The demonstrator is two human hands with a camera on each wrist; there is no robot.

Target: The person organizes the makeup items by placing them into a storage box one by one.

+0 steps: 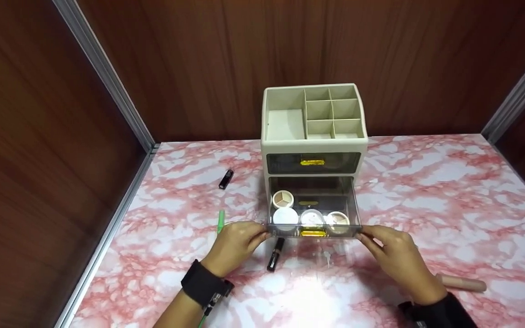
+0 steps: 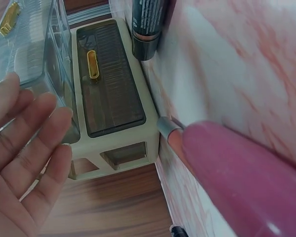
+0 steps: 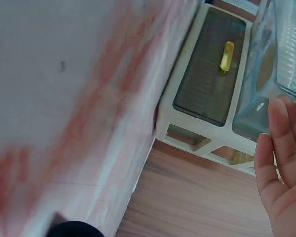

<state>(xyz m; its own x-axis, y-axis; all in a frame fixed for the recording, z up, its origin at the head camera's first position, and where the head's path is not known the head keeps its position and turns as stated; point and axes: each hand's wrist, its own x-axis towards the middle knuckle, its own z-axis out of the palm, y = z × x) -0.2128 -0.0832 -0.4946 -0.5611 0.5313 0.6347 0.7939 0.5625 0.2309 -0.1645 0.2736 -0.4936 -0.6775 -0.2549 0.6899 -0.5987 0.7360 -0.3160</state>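
The left hand (image 1: 231,246) and right hand (image 1: 398,253) have fingers clamped on front corners of the drawer (image 1: 286,233), jutting personward from the organizer (image 1: 315,147), its long axis crosswise.

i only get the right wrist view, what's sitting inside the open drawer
Observer: Four round containers sit in the open drawer, seen from the head view.
Operator: ok and anything at the drawer's left front corner
Observer: Yes, the left grip is touching that corner.
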